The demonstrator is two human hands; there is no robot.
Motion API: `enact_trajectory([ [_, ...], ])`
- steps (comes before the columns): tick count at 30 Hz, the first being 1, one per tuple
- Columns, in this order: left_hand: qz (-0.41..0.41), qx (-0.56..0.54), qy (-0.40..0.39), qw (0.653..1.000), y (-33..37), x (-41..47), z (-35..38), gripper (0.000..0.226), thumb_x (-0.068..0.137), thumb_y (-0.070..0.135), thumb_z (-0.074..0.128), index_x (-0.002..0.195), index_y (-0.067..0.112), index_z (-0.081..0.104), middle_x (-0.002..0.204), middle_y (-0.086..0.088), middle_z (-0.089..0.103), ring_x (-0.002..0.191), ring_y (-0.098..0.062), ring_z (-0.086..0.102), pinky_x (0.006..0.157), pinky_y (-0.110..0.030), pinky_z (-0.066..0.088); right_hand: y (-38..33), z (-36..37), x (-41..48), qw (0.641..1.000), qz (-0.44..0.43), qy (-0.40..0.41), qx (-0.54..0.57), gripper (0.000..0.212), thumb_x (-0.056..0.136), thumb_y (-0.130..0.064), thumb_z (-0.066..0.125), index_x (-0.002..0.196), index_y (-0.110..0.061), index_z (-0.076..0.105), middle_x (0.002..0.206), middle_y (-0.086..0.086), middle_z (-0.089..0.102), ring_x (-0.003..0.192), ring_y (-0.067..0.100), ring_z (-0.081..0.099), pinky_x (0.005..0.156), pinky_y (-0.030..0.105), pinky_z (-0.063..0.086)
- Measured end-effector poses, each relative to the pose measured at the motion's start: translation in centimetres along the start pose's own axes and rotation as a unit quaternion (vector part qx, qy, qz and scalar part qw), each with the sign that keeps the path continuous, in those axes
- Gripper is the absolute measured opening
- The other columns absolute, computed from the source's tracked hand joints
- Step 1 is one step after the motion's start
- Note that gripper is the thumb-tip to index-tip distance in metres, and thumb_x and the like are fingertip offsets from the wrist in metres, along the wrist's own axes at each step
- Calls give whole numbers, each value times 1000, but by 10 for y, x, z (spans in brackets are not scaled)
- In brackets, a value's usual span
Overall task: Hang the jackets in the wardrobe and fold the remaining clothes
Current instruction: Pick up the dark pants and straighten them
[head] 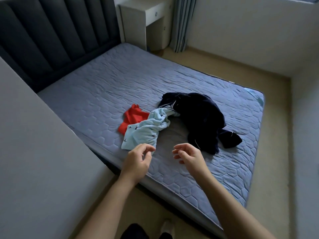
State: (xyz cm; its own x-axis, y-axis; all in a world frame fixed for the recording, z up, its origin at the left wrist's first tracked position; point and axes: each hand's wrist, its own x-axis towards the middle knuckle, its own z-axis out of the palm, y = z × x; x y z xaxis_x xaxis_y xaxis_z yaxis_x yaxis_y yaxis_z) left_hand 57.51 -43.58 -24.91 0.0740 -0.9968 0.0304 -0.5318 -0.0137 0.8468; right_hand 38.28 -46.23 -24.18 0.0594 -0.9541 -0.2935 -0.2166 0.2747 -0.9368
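Currently my left hand and right hand hover above the bed, fingers loosely curled, holding nothing. A jacket, blue cloth and red cloth lie crumpled beyond.

Empty hands above crumpled clothes

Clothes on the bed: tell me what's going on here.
A person stands at the bed's edge, left hand close by the near corner of a crumpled light blue garment, right hand beside it over the mattress; neither holds anything. A red garment lies partly under the blue one, and a dark navy garment, perhaps a jacket, is heaped next to them. Nothing is folded yet.
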Motion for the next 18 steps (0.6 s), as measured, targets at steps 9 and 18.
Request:
enact_trajectory([
  [9, -111, 72, -46, 990, -101, 135, 23, 25, 87, 5, 56, 87, 28, 65, 89, 16, 63, 79, 1, 57, 68, -2, 36, 40, 19, 167, 988, 75, -8, -132, 29, 85, -4, 52, 78, -29, 66, 84, -6, 71, 77, 11, 63, 71, 27, 49],
  [18, -110, 185, -163, 963, -230, 309, 96, 27, 87, 18, 57, 114, 20, 57, 122, 4, 51, 116, -16, 49, 92, -25, 40, 131, 50, 339, 939, 154, -18, -305, 29, 87, -12, 49, 112, -20, 60, 113, -1, 59, 106, 17, 57, 90, 26, 45],
])
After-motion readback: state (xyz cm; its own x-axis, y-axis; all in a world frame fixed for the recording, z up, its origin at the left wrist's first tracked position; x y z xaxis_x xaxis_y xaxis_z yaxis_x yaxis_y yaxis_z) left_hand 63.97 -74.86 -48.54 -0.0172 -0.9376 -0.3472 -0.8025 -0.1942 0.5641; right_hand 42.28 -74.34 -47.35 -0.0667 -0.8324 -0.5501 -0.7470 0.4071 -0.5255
